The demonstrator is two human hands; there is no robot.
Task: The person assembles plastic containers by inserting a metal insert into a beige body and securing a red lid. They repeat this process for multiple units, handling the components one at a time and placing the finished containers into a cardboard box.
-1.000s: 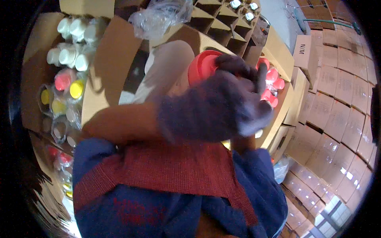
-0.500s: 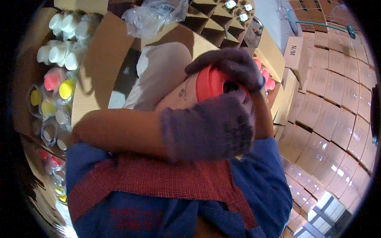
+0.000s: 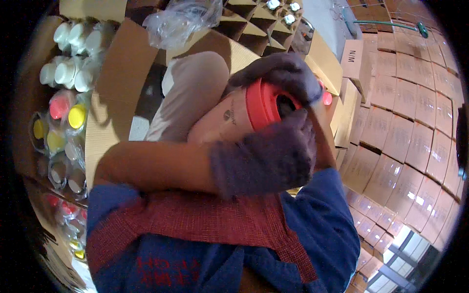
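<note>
A large pale-pink shaker bottle with a red screw lid lies tilted across my lap, its lid end to the right. A dark spot shows in the middle of the lid. My right hand, in a dark knit glove, curls over the lid's far side. My left hand, gloved likewise, reaches across from the left with its fingers closed against the lid's near side. What the left fingertips grip there is partly hidden. The bottle's base end rests by my light trouser leg.
At left, an open carton stands beside several bagged bottles with white, red and yellow lids. Crumpled clear plastic lies beyond my knee, near a divided carton. Stacked brown boxes fill the right side.
My left hand has shifted slightly lower, and its fingers have bunched at the lid. More of the red lid and the bottle's side shows. The whole view has shifted a little.
</note>
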